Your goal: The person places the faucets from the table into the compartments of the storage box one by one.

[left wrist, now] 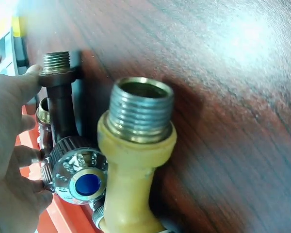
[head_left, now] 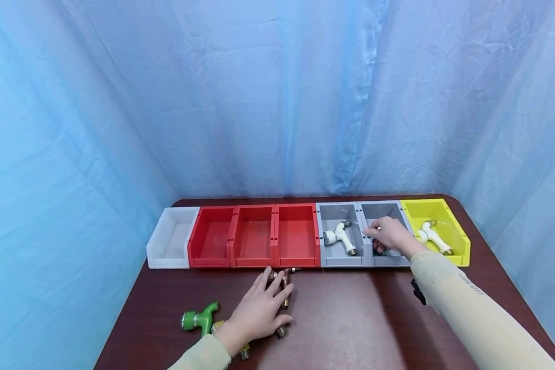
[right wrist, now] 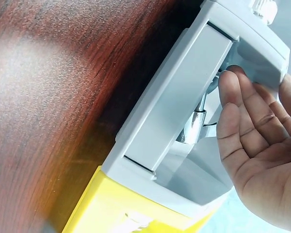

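Note:
My left hand (head_left: 256, 311) lies over dark brown taps on the table, its fingers spread. In the left wrist view the thumb touches the threaded end of one brown tap (left wrist: 62, 107), and the other fingertips reach past its ribbed handle. A yellow tap (left wrist: 131, 189) lies right beside it. My right hand (head_left: 390, 234) is at the right grey bin (head_left: 388, 262), fingers loosely bent inside its opening. A chrome tap (right wrist: 193, 127) lies in that bin, close to the fingertips and partly hidden by them.
A green tap (head_left: 204, 318) lies at the table's left. White taps rest in the left grey bin (head_left: 344, 262) and the yellow bin (head_left: 462, 252). Several red bins (head_left: 254, 236) and a white bin (head_left: 171, 241) continue the row, before a blue curtain (head_left: 277, 103).

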Demonstrator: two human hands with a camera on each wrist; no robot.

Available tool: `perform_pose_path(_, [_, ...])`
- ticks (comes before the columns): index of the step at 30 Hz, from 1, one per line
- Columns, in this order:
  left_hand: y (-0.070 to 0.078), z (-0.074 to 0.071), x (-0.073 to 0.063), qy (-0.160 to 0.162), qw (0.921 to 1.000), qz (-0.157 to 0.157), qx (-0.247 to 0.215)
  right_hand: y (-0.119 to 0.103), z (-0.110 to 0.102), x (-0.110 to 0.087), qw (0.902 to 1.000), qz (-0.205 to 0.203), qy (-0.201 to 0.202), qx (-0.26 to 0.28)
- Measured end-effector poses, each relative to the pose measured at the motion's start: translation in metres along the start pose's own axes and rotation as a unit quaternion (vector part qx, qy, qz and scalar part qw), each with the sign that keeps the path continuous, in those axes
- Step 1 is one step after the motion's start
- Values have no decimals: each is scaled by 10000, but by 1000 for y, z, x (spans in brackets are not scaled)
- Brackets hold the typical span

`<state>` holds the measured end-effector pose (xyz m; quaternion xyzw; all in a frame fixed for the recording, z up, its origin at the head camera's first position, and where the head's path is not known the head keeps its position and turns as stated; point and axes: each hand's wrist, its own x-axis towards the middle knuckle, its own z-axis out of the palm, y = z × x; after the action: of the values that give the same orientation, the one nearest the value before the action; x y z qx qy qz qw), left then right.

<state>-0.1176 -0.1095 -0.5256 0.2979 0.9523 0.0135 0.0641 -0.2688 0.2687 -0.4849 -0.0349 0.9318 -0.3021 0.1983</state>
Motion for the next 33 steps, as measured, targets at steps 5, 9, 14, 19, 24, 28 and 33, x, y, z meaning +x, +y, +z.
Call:
perform_pose_path(5, [3, 1, -1, 252, 9991, 220, 250, -1, -2, -2, 9999, -58, 21, -80])
perform_pose_path(9, [7, -1, -3, 661, 9951, 558, 489, -2, -2, -3, 10000, -36, 22, -71])
perform_pose_path(14, [10, -3, -1, 1016, 9894, 859, 584, -2, -3, -2, 10000, 30, 18, -58])
perform_pose_path(19, [12, -5, 3, 969, 9886, 1027, 522, -3, -2, -2, 9999, 39, -15, -114])
perform_pose_path(24, [15, -3, 9, 773, 9893, 1121, 519, -3, -2, -2, 9999, 72, -31, -107])
perform_pose_path(28, [16, -2, 12, 659, 9900, 1100, 583, -2, -1, 0, 9999, 65, -36, -136])
perform_pose_path(33, [16, -1, 15, 586, 9877, 1173, 849, 0, 1, 2, 9999, 12, -16, -141])
